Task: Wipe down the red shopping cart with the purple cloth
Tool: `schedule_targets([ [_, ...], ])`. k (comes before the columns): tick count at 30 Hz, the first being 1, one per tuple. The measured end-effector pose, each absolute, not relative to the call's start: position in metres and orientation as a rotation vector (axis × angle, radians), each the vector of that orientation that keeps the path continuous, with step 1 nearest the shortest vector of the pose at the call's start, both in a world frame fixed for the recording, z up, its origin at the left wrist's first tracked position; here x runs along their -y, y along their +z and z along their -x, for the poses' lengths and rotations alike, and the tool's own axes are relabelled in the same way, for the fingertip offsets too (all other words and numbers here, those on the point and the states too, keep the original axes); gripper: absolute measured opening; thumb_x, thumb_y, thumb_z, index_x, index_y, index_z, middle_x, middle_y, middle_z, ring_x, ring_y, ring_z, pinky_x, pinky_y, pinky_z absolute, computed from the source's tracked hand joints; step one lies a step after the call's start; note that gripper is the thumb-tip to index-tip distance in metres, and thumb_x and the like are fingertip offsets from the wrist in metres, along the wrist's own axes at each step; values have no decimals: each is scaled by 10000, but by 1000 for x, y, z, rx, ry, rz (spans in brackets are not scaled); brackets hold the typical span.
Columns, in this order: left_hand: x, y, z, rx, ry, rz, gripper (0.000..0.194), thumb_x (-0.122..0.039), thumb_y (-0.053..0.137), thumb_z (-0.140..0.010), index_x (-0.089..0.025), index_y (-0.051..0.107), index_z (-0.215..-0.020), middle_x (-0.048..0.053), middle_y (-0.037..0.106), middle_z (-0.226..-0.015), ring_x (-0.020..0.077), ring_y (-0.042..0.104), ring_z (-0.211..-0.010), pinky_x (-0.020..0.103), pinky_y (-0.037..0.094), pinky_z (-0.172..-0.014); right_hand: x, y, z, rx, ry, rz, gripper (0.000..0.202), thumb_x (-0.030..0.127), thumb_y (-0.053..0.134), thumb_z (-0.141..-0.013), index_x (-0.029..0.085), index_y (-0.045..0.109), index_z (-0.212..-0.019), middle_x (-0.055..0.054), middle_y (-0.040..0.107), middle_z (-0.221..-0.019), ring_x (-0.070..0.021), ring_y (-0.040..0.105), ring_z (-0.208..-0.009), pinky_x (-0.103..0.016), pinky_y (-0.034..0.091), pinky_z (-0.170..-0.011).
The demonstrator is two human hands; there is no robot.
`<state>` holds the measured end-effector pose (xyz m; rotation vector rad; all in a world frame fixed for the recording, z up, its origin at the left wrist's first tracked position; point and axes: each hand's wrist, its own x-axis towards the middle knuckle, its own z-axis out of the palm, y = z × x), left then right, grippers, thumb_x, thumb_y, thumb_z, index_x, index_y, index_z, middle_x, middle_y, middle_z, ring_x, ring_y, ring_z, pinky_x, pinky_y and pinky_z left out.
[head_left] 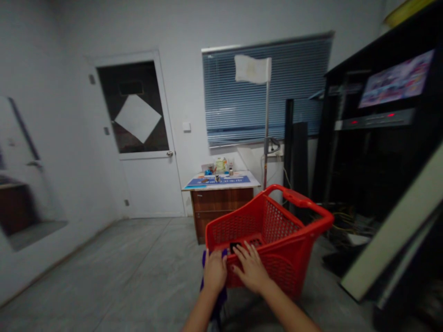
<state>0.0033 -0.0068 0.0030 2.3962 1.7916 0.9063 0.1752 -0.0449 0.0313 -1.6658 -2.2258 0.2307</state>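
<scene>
A red plastic shopping cart [290, 272] stands in front of me, its raised handle at the back right. My left hand [215, 272] is closed round a purple thing [221, 297] at the cart's near left corner. Beside it my right hand [252, 268] lies over the near rim with its fingers spread. A small black item [234, 247] shows inside the cart by my right fingertips; whether they touch it I cannot tell.
Behind the cart is a wooden cabinet [221, 200] with small items on top, beside a pole with a white flag [252, 69]. A white door [148, 184] is at the left. Long boards [391, 230] lean at the right, near a black rack and cables.
</scene>
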Motion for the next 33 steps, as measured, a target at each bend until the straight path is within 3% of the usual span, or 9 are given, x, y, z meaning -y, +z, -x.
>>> schedule_targets([
  [10,5,-3,14,-1792,850,-2511,382,-233,316,-968,-152,633,-1165,107,676,-1199,242,547,-1235,502,235,-1161,47,23,-181,2193,181,1674,729,699,289,-899,233,402,-1447,-29,349,-1530,-273,115,-1457,-480,55,-1187],
  [16,10,7,-20,-1755,885,-2497,400,-251,292,-980,-155,666,-1085,112,710,-1089,227,642,-1070,502,224,-1165,51,30,-178,2185,203,1665,713,691,309,-898,240,412,-1441,-27,377,-1515,-271,138,-1452,-478,55,-1186],
  [22,7,-3,6,-1741,861,-2550,385,-246,320,-974,-146,639,-1166,108,681,-1195,253,529,-1258,510,249,-1161,51,30,-179,2194,201,1651,711,691,284,-904,246,403,-1446,-29,382,-1512,-268,140,-1451,-480,73,-1183],
  [33,8,-1,-13,-1735,853,-2606,382,-232,315,-977,-158,632,-1178,93,681,-1198,242,527,-1263,518,259,-1162,48,26,-183,2201,203,1627,699,696,292,-902,270,402,-1445,-26,403,-1500,-274,176,-1442,-490,66,-1183],
])
